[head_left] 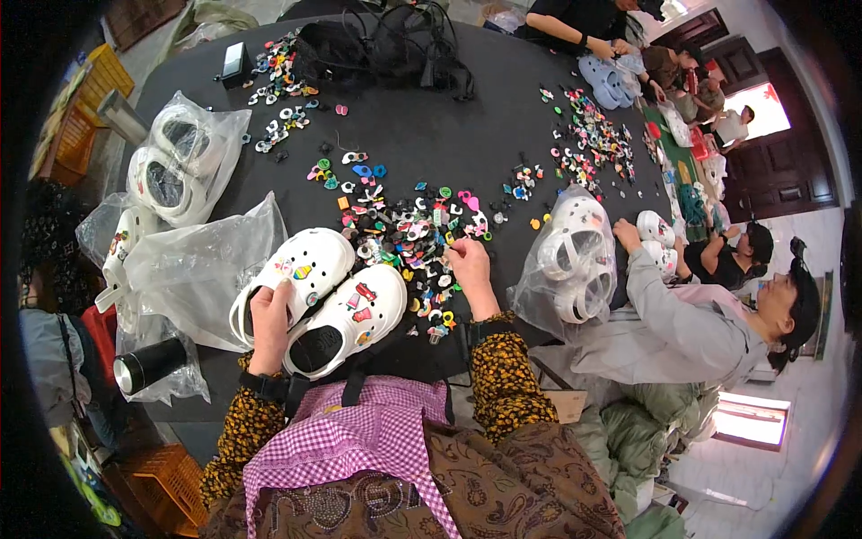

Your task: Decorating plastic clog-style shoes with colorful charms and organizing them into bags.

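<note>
- Both the left clog (318,250), in your closed left grip (271,314), and the right clog (384,296), just right of it, carry fitted charms (361,315).
- Room for more seems left.
- Your right grip (460,254), nearly closed, is beside loose charms (409,229); you can't tell whether it holds one.

Glare whites out the doorway (763,121) right of the evenly lit worktop (395,126); outward from it, edges bend into blackness.
</note>
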Demonstrator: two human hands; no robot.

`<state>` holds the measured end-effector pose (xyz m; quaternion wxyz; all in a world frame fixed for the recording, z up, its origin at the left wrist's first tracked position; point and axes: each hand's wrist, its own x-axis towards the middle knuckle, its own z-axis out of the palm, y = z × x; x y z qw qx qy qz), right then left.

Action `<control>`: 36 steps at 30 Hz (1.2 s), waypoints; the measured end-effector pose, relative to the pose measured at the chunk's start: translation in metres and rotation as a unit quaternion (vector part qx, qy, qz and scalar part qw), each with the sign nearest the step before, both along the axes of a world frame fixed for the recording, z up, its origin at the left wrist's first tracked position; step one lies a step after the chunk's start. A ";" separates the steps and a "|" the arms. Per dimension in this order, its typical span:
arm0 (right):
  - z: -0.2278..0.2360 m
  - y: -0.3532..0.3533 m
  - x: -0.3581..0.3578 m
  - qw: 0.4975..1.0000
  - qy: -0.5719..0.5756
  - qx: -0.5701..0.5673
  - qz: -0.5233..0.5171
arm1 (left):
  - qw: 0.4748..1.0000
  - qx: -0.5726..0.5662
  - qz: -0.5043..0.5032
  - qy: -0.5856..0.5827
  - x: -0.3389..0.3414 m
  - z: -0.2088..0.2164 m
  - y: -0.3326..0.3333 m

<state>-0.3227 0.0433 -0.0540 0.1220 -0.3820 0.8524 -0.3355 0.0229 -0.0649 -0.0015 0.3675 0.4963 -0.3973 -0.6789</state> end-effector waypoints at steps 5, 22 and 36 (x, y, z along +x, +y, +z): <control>0.002 -0.007 -0.021 0.998 -0.029 -0.051 0.003 | 0.999 0.018 -0.015 -0.032 0.004 -0.006 -0.002; -0.006 -0.058 -0.051 0.988 0.140 0.044 0.041 | 0.999 0.016 -0.015 -0.028 -0.001 0.009 -0.002; -0.014 -0.057 -0.049 0.988 0.135 0.048 0.055 | 0.999 0.018 -0.006 -0.040 -0.005 0.012 -0.001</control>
